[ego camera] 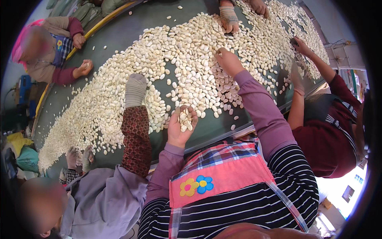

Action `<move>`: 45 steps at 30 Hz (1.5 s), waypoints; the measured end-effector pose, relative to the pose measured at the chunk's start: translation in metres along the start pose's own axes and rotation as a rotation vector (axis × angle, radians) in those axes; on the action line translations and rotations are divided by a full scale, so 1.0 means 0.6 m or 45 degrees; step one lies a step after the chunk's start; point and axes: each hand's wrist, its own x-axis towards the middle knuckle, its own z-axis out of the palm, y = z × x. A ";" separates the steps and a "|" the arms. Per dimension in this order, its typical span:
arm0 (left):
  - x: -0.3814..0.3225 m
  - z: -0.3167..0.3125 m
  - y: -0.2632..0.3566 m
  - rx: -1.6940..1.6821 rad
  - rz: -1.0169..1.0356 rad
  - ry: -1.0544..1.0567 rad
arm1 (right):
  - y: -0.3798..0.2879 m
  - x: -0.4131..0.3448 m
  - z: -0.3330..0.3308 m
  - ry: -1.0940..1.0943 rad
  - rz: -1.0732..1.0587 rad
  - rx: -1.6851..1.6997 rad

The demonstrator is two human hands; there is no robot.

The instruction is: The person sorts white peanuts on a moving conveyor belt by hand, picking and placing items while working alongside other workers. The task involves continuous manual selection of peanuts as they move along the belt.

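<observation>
White beans [197,74] lie thickly over a dark green table surface [206,128]. My left hand [180,127] is turned palm up near the table's front edge, its fingers curled around a small handful of beans [185,120]. Farther out, my right hand [229,61] reaches down to the bean layer, fingertips at the beans. Whether a bean sits between those fingertips is hidden by the hand.
Co-workers work around the table. A gloved hand [136,89] reaches in at my left, another gloved hand [229,19] from the far side. To my right is a co-worker's blurred hand [297,77]. A yellow edge strip [101,25] borders the far side.
</observation>
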 end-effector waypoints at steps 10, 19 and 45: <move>-0.035 -0.028 0.041 -0.055 0.072 0.004 | -0.028 -0.005 -0.015 -0.295 0.133 0.159; -0.059 -0.024 0.073 0.020 0.056 0.022 | -0.129 0.026 0.083 -0.191 -0.130 -0.412; -0.141 -0.059 0.177 -0.046 0.087 0.071 | -0.156 -0.149 0.064 -0.557 0.568 1.643</move>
